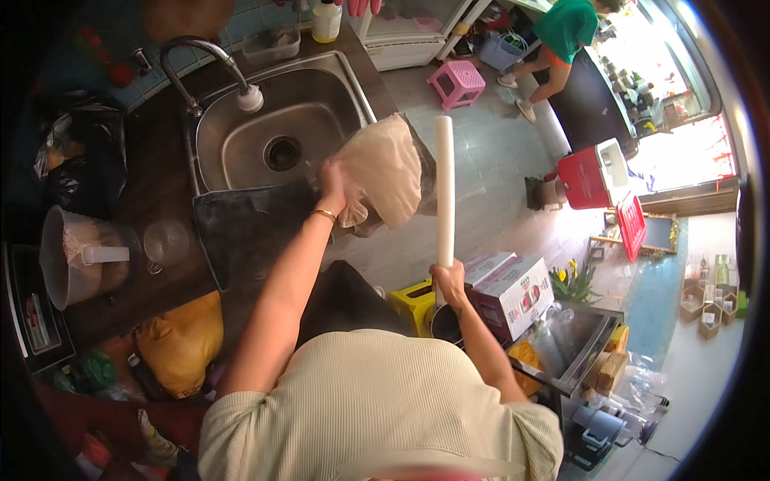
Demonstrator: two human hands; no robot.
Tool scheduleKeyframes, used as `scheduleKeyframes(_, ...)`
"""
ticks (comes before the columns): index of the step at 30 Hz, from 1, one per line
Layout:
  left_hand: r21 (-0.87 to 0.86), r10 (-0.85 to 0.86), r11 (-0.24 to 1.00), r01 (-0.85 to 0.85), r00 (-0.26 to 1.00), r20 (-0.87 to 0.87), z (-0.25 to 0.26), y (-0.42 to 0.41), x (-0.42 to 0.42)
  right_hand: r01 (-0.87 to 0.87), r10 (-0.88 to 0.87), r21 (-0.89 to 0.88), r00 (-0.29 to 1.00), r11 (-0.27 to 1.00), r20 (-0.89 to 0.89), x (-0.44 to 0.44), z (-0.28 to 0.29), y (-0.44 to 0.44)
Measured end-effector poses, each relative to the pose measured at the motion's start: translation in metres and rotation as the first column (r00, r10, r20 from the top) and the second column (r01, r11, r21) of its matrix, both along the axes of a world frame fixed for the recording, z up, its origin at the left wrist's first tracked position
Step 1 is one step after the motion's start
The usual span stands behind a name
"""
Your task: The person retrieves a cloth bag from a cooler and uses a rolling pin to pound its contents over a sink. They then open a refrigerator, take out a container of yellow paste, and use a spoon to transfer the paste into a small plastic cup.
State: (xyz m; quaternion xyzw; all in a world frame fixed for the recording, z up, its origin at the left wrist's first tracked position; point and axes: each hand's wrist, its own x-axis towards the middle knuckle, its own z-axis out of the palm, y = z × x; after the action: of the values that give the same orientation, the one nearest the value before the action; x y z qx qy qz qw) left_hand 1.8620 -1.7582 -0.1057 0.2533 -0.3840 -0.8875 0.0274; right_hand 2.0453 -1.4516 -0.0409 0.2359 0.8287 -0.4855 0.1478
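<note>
My left hand [332,183] grips a thin, pale, translucent plastic bag [385,168], which hangs past the front corner of the steel sink [237,141]. What the bag holds, if anything, I cannot tell. Around the lower end of a long white rod or roll [445,186] my right hand [450,279] is closed; the rod stands nearly lengthwise over the floor, apart from the bag. Just left of my left wrist a dark towel [252,225] drapes over the counter's edge below the sink.
A curved faucet [198,45] reaches over the sink. Left on the counter are a clear plastic pitcher [57,264] and a black bag [90,156]. Cartons [511,294] and a yellow crate [412,300] flank my right arm. Beyond stand a pink stool [460,81] and another person [565,30].
</note>
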Motion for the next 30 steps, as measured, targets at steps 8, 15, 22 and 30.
scheduleKeyframes(8, -0.019, -0.117, 0.993, 0.116, 0.979, -0.165, 0.103, 0.063, -0.002, 0.128, -0.161, -0.190, 0.972, 0.973, -0.169, 0.005, 0.093, 0.018)
scheduleKeyframes(15, -0.065, -0.247, 0.969, 0.239, 0.919, -0.308, 0.148, 0.066, -0.015, 0.069, -0.139, -0.146, 0.821, 0.987, -0.553, -0.024, 0.226, -0.005)
scheduleKeyframes(22, -0.233, -0.257, 0.944, 0.233, 0.963, -0.080, 0.026, 0.033, -0.003, 0.070, 0.042, 0.149, 0.769, 0.986, -0.638, -0.010, 0.029, -0.021)
scheduleKeyframes(30, -0.050, -0.186, 0.982, 0.185, 0.982, -0.023, 0.020, 0.019, -0.012, -0.030, 0.055, 0.109, 0.972, 0.994, -0.229, -0.008, 0.111, -0.008)
